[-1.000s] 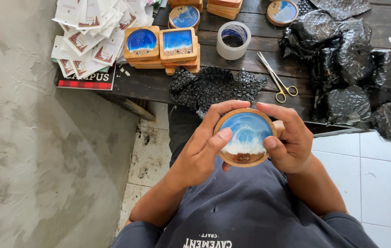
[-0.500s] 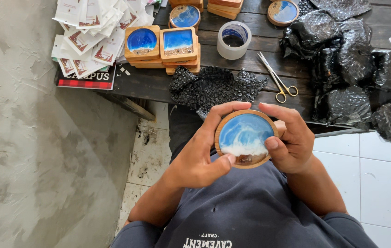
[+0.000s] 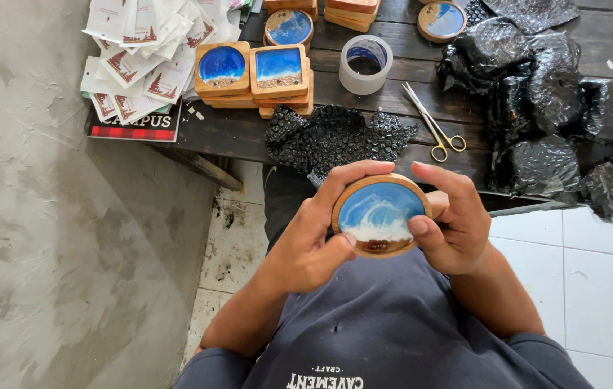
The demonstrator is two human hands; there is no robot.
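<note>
While the pile of white printed cards (image 3: 149, 54) lies at the far left of the dark wooden table (image 3: 234, 133), the left hand (image 3: 313, 238) grips the round coaster (image 3: 380, 214) from its left side, fingers curled over the top rim and thumb pressed at the lower edge. The coaster sits between both hands, just in front of the chest and below the table edge, face up toward the camera; being round it has no long axis, and neither hand is nearer, since both touch it. Its rim is smooth pale wood, its centre glossy blue resin with a white foam-like band and a brown strip below. The right hand (image 3: 458, 223) clasps the right rim, thumb resting on the face. Above, square wooden coasters (image 3: 252, 72) with blue centres stand stacked, beside crinkled black bubble wrap (image 3: 335, 137), a roll of clear tape (image 3: 365, 63), gold-handled scissors (image 3: 432, 122) and black wrapped bundles (image 3: 544, 94) on the right.
</note>
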